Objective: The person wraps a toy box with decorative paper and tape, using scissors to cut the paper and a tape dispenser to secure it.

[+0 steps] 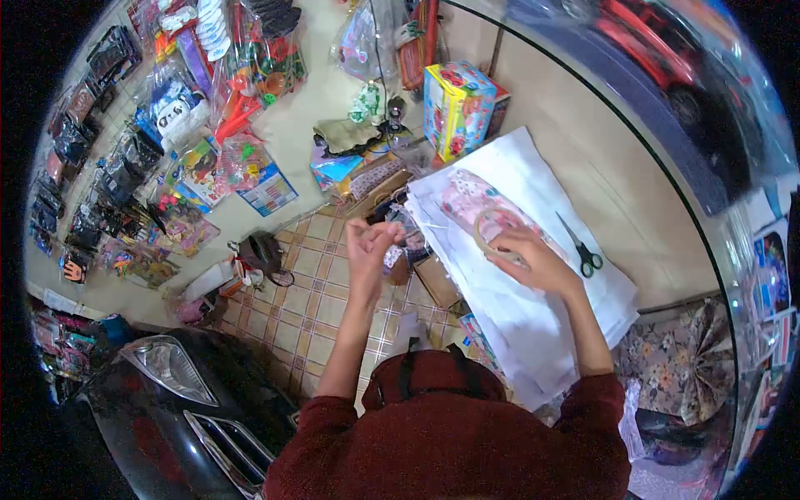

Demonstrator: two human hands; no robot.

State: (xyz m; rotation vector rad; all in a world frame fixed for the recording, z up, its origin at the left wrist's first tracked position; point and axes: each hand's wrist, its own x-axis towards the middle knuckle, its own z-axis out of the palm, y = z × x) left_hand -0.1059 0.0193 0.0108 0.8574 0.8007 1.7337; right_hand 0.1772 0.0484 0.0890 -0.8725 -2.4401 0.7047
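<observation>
My right hand [533,260] grips a roll of tape [486,243], its ring standing over a pink patterned packet [468,198]. The packet lies on a stack of large white paper sheets [533,333]. To the right of that hand, on the same sheets, rests a pair of scissors [586,255] with dark green handles and the blades pointing up and left. Raised beside the left edge of the paper, my left hand [371,246] has its fingers curled together in a pinch; whatever is between them is too small to make out.
A colourful toy box [461,108] stands behind the paper. Bagged toys [250,67] hang along the wall. A black ride-on car [175,417] sits at lower left on the tiled floor [321,267]. A glass edge [667,158] curves along the right, a red toy car [650,42] beyond it.
</observation>
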